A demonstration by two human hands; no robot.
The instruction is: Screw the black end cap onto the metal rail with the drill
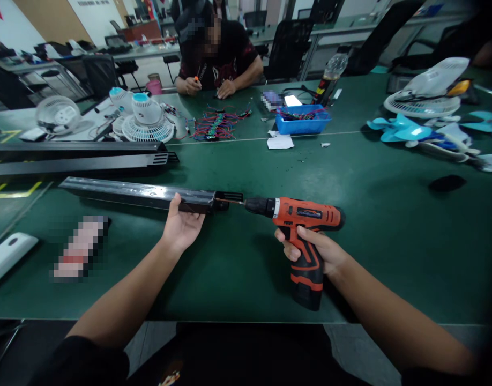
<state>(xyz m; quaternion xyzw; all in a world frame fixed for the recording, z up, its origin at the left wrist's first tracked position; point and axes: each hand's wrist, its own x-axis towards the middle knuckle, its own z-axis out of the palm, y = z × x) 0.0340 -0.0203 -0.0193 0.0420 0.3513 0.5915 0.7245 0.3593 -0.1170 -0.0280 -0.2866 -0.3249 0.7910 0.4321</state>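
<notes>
- Head view, main relation: the long dark bar (137,194) lies left of the power drill (310,212); the thin bit (233,201) points left at the bar's right end, roughly in line with its long axis.
- Bar runs almost crosswise over the green table (238,279), far end at the left and slightly farther from the person. Bit tip is at or just beside the end face; cannot tell whether it touches or enters.
- Left hand (185,225) is the nearer one to that end: closed around the bar a little short of it, thumb up on the near side, fingers curling underneath. Right end seems raised off the table by this hold.
- Right hand (310,246) wraps the drill's handle firmly, fingers curled round the front by the trigger; cannot tell if the trigger is pressed.
- Drill pose: body nearly level, nose left, battery end down and toward the person.
- Arms: left forearm (137,279) slants in from lower left, right forearm (390,305) from lower right; hands well apart.
- Around: phone (81,249) left of the left forearm; more bars (77,163) beyond the held one; blue tray (304,127) farther off.
</notes>
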